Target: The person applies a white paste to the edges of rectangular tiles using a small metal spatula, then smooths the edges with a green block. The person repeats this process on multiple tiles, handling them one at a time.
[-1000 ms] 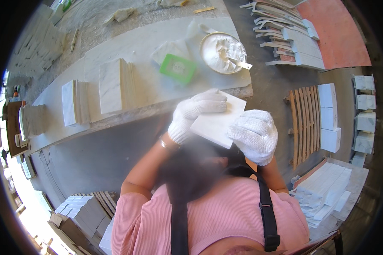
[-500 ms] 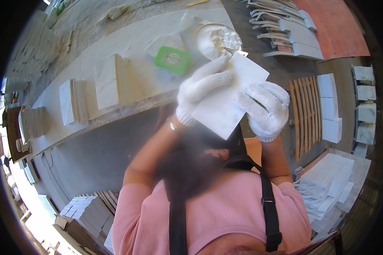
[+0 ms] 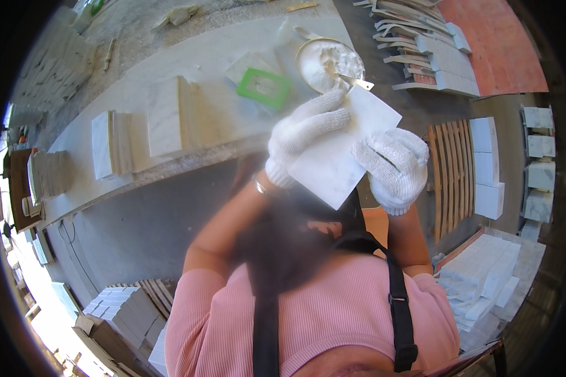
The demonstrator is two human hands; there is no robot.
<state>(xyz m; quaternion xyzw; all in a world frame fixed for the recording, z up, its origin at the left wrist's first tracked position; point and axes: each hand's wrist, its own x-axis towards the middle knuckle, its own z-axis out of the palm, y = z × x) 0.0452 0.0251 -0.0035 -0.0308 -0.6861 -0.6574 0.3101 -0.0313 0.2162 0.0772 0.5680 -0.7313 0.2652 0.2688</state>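
Between my two white-gloved hands is a rectangular white marble tile (image 3: 333, 176), tilted above the near edge of the bench. My left hand (image 3: 305, 135) grips its left side, fingers stretched along the upper part of its face. My right hand (image 3: 396, 166) is curled over the right edge, fingertips on the face; its thumb is hidden. Just beyond the tile's top corner stands a round tub (image 3: 317, 63) of white paste. A putty knife (image 3: 358, 81) rests in the tub, its end sticking out over the rim. Left of that lies a green rectangular box (image 3: 264, 88).
Upright stacks of tiles (image 3: 165, 119) stand on the dusty white bench (image 3: 214, 141) to the left. At right are a slatted wooden pallet (image 3: 451, 179), white blocks (image 3: 486, 166) and a low pile of white pieces (image 3: 484, 270). More stone strips (image 3: 405, 38) lie at the far right.
The view has shifted slightly, so the bench things appear lower and to the right. My right hand's fingers sit closer together on the tile. Both hands still keep hold of it.
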